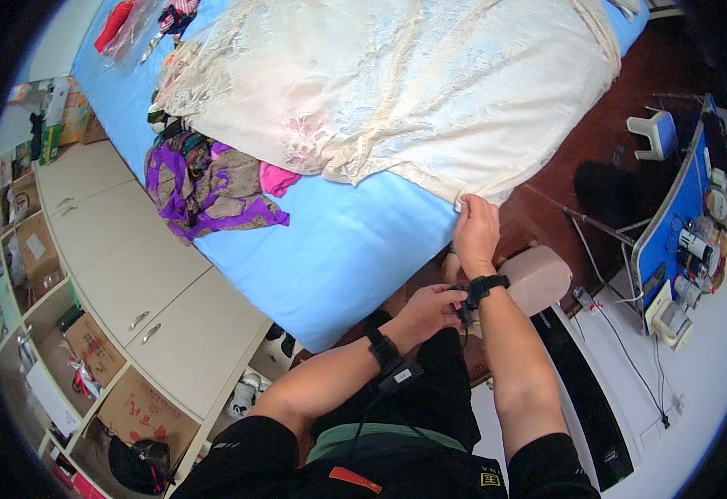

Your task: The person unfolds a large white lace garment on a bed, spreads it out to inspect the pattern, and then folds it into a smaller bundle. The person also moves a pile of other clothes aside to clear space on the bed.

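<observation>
A cream lace bedspread (451, 106) lies in wrinkles over much of a bed with a light blue sheet (338, 249). My right hand (477, 231) pinches the bedspread's near corner at the bed's edge. Below it, my left hand (423, 315) has its fingers on a small black device (464, 305) at the strap of my right wrist. Both wrists wear black straps with devices. Left of the bedspread lies a heap of clothes, with a brown and purple patterned garment (220, 193) and a bright pink cloth (278, 179).
Beige cabinets (170, 299) and shelves with cardboard boxes (145, 408) line the left side. A pinkish padded stool (535, 280) stands near my right forearm. Further right are a blue-topped folding table (669, 218) with bottles and a small white stool (653, 134).
</observation>
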`<move>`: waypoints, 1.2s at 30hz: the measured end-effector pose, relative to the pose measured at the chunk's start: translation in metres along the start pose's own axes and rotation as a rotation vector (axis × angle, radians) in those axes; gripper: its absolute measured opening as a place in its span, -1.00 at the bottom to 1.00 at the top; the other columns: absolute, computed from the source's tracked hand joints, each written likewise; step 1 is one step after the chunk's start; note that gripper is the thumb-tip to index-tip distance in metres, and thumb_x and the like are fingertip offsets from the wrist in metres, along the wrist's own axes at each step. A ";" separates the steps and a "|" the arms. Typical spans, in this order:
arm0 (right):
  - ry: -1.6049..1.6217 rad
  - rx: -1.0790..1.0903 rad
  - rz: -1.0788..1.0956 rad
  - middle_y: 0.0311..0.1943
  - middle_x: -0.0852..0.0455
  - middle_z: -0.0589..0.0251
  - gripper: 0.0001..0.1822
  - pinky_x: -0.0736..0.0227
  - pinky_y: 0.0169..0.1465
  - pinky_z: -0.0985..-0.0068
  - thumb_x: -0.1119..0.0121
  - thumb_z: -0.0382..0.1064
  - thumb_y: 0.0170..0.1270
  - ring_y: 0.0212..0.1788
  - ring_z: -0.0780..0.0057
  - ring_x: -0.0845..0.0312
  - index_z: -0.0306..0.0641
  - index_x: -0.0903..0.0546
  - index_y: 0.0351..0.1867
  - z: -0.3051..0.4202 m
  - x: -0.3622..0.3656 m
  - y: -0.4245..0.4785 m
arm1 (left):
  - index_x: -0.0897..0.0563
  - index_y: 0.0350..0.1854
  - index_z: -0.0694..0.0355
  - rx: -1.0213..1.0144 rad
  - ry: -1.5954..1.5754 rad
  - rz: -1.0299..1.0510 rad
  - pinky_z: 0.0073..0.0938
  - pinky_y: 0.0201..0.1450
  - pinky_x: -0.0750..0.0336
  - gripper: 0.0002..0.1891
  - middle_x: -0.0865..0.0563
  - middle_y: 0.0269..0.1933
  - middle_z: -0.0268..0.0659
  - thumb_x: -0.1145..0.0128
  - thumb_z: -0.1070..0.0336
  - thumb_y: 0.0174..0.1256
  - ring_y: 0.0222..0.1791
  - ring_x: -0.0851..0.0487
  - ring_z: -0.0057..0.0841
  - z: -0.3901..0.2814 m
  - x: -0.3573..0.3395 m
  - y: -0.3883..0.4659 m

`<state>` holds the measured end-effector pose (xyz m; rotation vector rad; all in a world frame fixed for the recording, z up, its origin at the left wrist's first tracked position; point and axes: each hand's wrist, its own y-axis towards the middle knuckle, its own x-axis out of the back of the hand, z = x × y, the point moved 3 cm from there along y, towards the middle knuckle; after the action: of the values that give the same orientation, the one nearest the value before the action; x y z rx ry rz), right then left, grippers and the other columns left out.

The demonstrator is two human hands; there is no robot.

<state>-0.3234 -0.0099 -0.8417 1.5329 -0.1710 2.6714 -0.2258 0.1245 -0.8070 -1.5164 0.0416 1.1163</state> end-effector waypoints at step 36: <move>-0.029 0.462 0.318 -0.23 -0.57 0.12 -0.68 -0.57 -0.07 0.32 -0.18 -0.43 0.10 -0.09 0.13 -0.55 -0.28 -0.64 -0.05 -0.049 0.081 -0.079 | -0.58 -0.05 0.48 -0.780 0.442 -0.758 -0.51 -0.27 -0.74 -0.77 -0.74 -0.29 -0.19 -0.29 0.56 0.30 -0.38 -0.75 -0.48 -0.216 0.135 -0.057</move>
<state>-0.3978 0.0745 -0.7904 1.7960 0.2423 3.0999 0.0107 0.0454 -0.8842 -2.1697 -0.6810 0.1490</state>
